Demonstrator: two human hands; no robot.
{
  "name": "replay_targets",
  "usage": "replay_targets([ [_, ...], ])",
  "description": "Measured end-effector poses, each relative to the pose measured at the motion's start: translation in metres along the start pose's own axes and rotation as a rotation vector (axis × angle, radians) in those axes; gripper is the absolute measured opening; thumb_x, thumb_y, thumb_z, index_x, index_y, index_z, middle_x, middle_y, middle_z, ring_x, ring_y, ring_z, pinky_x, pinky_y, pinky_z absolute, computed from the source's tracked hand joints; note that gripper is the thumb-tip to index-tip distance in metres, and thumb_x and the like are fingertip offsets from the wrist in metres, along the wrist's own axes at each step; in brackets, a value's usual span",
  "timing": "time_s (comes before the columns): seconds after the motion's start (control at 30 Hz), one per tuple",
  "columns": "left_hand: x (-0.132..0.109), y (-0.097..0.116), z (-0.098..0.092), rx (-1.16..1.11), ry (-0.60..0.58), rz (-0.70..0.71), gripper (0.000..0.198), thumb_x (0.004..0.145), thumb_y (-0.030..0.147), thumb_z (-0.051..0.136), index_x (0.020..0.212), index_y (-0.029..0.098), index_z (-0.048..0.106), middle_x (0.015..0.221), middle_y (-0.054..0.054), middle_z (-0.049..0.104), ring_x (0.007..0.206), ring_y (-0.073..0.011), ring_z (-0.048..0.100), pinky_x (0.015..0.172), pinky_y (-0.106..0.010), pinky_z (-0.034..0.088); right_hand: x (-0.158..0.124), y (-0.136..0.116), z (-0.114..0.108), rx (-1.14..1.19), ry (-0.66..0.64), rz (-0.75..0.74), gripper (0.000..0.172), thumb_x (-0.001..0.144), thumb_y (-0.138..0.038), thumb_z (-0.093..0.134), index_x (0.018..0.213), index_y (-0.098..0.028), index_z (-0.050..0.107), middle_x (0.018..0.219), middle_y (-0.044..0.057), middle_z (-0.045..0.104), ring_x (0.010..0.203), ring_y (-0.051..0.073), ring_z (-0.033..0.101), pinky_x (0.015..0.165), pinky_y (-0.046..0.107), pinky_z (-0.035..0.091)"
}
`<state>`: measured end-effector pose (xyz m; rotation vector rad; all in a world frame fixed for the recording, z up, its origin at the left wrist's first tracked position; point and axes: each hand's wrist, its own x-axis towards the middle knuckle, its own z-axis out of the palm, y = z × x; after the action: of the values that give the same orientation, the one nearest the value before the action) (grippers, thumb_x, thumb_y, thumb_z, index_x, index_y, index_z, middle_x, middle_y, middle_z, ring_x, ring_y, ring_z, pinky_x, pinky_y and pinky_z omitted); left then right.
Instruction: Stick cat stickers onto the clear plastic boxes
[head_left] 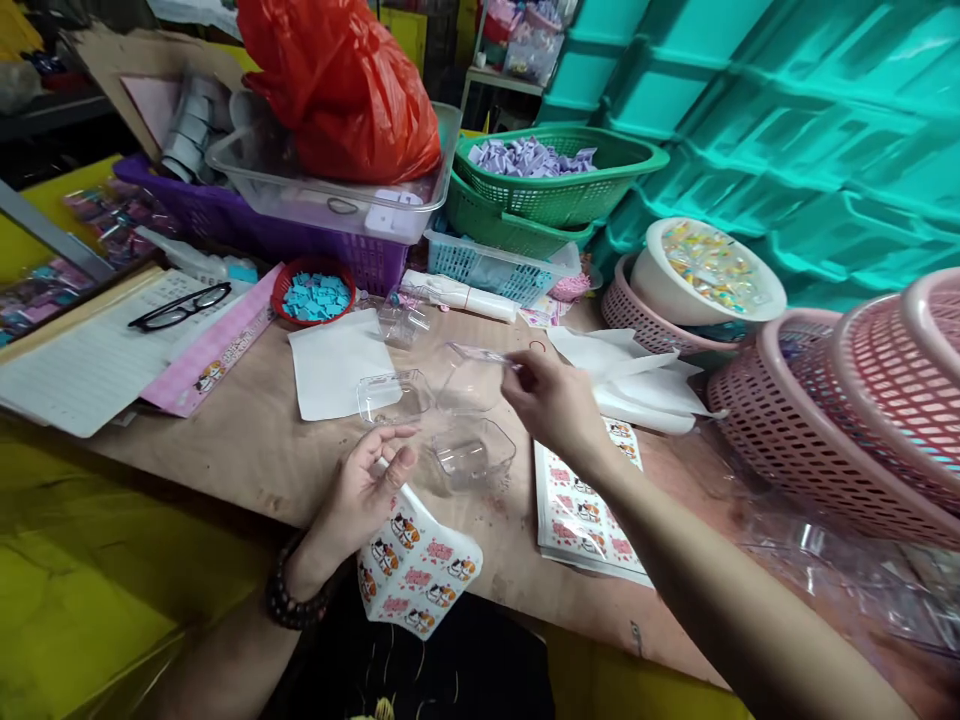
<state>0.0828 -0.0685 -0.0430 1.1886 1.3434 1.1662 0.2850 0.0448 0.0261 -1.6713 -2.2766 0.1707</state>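
My left hand [367, 480], with a beaded bracelet at the wrist, holds a curled sheet of cat stickers [420, 575] that hangs over the table's front edge. The fingers of my right hand [551, 395] are pinched on a thin clear plastic piece [480, 354], seen nearly edge-on; its exact kind is hard to make out. Beneath it lies a clear plastic shell [466, 392]. Two more open clear plastic boxes [474, 455] [396, 398] rest on the wooden table between my hands. Under my right forearm is a stack of cat sticker sheets [559, 500].
White backing paper [330, 365] lies at left, with more paper [637, 375] at right. Behind stand a red bowl of blue pieces [313, 292], a purple basket [300, 240] and green baskets [555, 190]. Pink baskets [810, 430] crowd the right; glasses [180, 306] lie on a notebook [67, 365].
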Motion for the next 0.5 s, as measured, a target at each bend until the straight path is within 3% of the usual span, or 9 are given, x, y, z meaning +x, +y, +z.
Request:
replay_targets([
  [0.13, -0.010, 0.003, -0.003, 0.034, 0.124, 0.026, 0.044, 0.091, 0.059, 0.052, 0.096, 0.017, 0.063, 0.062, 0.004, 0.051, 0.051, -0.0095, 0.042, 0.047, -0.021, 0.034, 0.044, -0.046, 0.004, 0.043, -0.284, -0.143, 0.018, 0.082, -0.011, 0.056, 0.084, -0.013, 0.074, 0.081, 0.008, 0.075, 0.075, 0.018, 0.068, 0.066, 0.024, 0.044],
  [0.23, -0.014, 0.003, -0.008, 0.059, 0.189, 0.021, 0.041, 0.091, 0.059, 0.053, 0.085, 0.019, 0.059, 0.066, 0.002, 0.053, 0.056, -0.0106, 0.047, 0.051, -0.021, 0.037, 0.057, -0.069, 0.005, 0.054, -0.343, -0.171, 0.009, 0.081, -0.016, 0.065, 0.081, -0.012, 0.073, 0.080, 0.011, 0.074, 0.077, 0.020, 0.067, 0.065, 0.026, 0.044],
  [0.37, -0.016, 0.005, -0.010, 0.093, 0.329, 0.030, 0.047, 0.089, 0.060, 0.054, 0.065, 0.021, 0.044, 0.055, 0.005, 0.039, 0.050, -0.0100, 0.038, 0.047, -0.022, 0.033, 0.025, -0.073, -0.010, 0.122, -0.279, -0.152, 0.035, 0.093, -0.043, 0.057, 0.106, -0.012, 0.068, 0.089, 0.014, 0.072, 0.082, 0.024, 0.066, 0.070, 0.033, 0.047],
  [0.43, -0.016, 0.006, -0.009, 0.088, 0.366, 0.060, 0.050, 0.089, 0.060, 0.053, 0.061, 0.022, 0.036, 0.053, 0.005, 0.035, 0.049, -0.0099, 0.035, 0.047, -0.023, 0.033, -0.004, -0.066, -0.018, 0.295, -0.402, -0.270, 0.037, 0.085, -0.045, 0.069, 0.107, -0.015, 0.068, 0.095, 0.010, 0.072, 0.084, 0.022, 0.067, 0.073, 0.032, 0.049],
  [0.5, -0.015, 0.009, -0.008, 0.058, 0.384, 0.089, 0.052, 0.091, 0.060, 0.050, 0.059, 0.022, 0.032, 0.052, 0.005, 0.033, 0.048, -0.0099, 0.033, 0.047, -0.024, 0.032, -0.033, -0.055, -0.022, 0.457, -0.593, -0.370, 0.035, 0.072, -0.034, 0.081, 0.101, -0.017, 0.069, 0.099, 0.007, 0.071, 0.090, 0.021, 0.066, 0.078, 0.031, 0.050],
])
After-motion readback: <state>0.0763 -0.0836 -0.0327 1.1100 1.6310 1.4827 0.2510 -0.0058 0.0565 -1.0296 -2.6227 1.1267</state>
